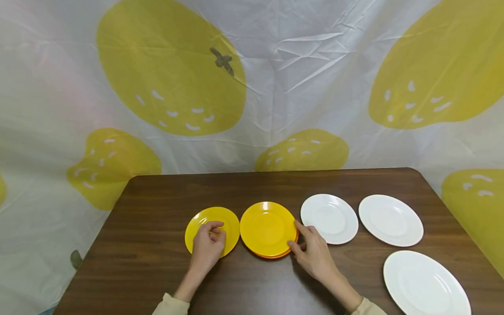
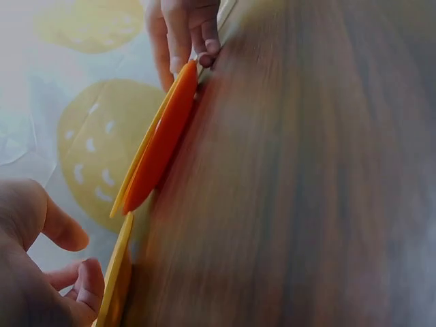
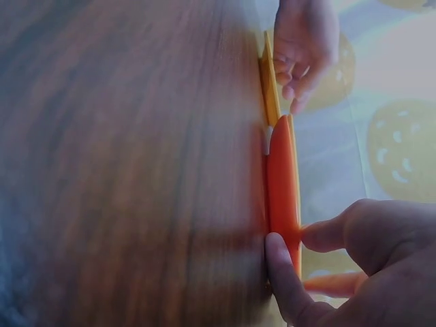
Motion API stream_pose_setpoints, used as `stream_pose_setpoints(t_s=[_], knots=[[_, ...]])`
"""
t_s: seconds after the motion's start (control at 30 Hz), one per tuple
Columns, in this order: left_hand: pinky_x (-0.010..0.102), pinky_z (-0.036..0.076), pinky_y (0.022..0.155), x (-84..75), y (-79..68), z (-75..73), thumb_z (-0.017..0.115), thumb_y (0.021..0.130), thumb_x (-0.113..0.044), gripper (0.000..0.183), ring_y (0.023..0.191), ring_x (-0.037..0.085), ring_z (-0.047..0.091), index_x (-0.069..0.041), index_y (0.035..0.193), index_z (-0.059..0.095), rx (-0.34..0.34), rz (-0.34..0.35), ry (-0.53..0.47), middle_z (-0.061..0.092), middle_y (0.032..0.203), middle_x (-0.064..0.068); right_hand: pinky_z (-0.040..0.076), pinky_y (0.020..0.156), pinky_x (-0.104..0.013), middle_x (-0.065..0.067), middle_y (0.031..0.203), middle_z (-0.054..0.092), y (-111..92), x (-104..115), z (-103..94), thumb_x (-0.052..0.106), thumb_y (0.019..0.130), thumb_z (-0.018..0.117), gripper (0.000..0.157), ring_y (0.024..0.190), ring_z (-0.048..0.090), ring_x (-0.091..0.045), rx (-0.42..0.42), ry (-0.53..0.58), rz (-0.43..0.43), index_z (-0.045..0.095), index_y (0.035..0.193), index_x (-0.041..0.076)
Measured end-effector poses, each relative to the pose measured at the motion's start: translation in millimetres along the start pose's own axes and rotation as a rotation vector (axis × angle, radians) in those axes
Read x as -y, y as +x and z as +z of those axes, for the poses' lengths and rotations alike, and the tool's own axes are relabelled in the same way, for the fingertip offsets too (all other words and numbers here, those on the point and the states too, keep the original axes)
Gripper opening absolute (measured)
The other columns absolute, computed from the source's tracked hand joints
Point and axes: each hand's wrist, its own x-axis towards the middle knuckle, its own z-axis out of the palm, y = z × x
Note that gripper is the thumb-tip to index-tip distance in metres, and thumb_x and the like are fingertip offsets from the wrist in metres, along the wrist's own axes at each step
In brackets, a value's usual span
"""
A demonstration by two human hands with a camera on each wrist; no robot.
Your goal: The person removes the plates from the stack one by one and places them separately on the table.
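A yellow plate lies at the left, partly covered by my left hand, which hovers over it with loosely bent fingers and nothing held. Beside it, almost edge to edge, another yellow plate sits on top of an orange plate. My right hand grips the right rim of this stack between thumb and fingers. In the left wrist view, the orange plate shows from its side below the yellow one. How many plates are under the top one cannot be told.
On the right stand a white plate close to my right hand, a second white plate farther right, and a larger-looking white plate near the front. The brown table ends at a fruit-printed cloth behind.
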Motion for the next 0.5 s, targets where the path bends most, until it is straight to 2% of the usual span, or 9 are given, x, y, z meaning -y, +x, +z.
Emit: stream_pose_setpoints(t_s=[0.2,0.37,0.5], knots=[[0.019,0.051,0.066,-5.2,0.9,7.6,0.068,0.087,-0.005,0.022,0.071,0.012,0.058,0.000,0.108,0.073,0.038,0.018,0.007,0.067,0.093,0.011,0.052,0.064,-0.022,-0.015,0.107,0.066,1,-1,-0.9,0.007,0.086,0.078,0.053,0.063,0.060,-0.004,-0.015,0.017,-0.021,0.062,0.136,-0.003],[0.023,0.055,0.068,-13.7,3.5,9.5,0.067,0.089,-0.009,0.026,0.073,0.013,0.063,0.001,0.112,0.073,0.095,0.036,0.040,0.071,0.096,0.011,0.054,0.066,-0.022,-0.015,0.107,0.066,0,-1,-0.6,0.004,0.084,0.078,0.043,0.063,0.060,-0.004,-0.026,0.011,-0.042,0.070,0.126,-0.001],[0.026,0.056,0.069,-17.5,5.7,11.3,0.067,0.090,-0.013,0.032,0.077,0.013,0.064,0.002,0.118,0.071,0.156,0.029,0.069,0.071,0.099,0.010,0.053,0.067,-0.023,-0.015,0.107,0.066,0,-1,-0.7,0.004,0.083,0.079,0.042,0.063,0.060,-0.004,-0.023,0.009,-0.039,0.071,0.125,0.000]])
